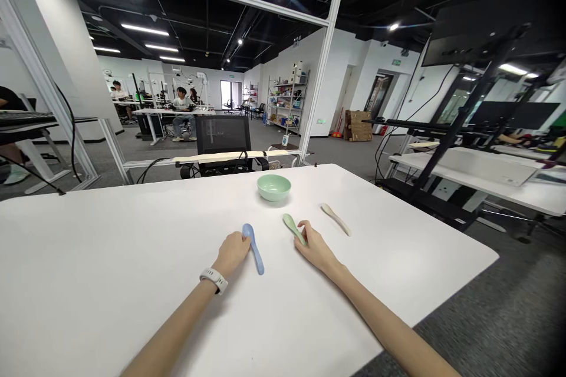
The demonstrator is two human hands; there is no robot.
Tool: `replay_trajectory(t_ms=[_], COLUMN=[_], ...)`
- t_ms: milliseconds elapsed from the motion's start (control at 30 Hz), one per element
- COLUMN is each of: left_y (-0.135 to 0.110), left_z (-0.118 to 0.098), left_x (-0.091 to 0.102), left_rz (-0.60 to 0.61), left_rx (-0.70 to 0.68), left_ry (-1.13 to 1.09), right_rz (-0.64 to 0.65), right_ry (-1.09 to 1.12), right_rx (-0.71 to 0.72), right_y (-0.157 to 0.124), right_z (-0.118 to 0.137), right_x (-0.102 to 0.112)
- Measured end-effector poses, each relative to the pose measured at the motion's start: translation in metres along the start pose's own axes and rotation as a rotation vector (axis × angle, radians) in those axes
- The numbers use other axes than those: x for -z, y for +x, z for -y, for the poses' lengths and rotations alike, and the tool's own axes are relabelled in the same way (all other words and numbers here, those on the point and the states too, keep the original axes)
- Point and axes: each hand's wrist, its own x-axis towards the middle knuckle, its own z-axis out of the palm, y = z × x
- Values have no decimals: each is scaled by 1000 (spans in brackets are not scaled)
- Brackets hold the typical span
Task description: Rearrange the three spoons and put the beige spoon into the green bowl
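Note:
My left hand, with a pale watch band at the wrist, is closed with its fingertips at the upper part of a blue spoon. The spoon's handle points toward me. My right hand has its thumb and fingers closed around the handle of a light green spoon, whose bowl end points away from me. Part of that handle is hidden by the fingers. Beyond both hands stands a green bowl, upright. A cream spoon lies to the right of my right hand, untouched.
All of this is on a white table with rounded corners. An aluminium frame rises behind its far edge, with a black mesh chair beyond. A dark monitor stand is off to the right. People sit at distant desks.

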Motion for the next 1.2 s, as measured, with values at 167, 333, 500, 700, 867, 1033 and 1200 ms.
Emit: replay_trajectory(t_ms=[167, 333, 500, 700, 867, 1033, 1200], left_y=[1, 3, 5, -13, -44, -56, -57], left_z=[1, 3, 6, 15, 23, 25, 24], left_x=[1, -1, 0, 10, 8, -5, -10], left_rz=[9, 3, -37, -148, -180, -151, -156], left_rx=[-3, -14, -48, -183, -321, -340, -316], left_ry=[-17, -46, -103, -220, -219, -177, -160], right_rz=[0, -4, -37, -59, -22, 2, 12], right_ry=[-4, -7, -4, 0, 67, 106, 128], right_rx=[5, 3, -7, -43, -38, -35, -27], right_y=[0, 0, 1, 3, 2, 2, 2], right_z=[0, 0, -2, -8, -15, -21, -25], right_x=[-1, -1, 1, 10, 14, 11, 8])
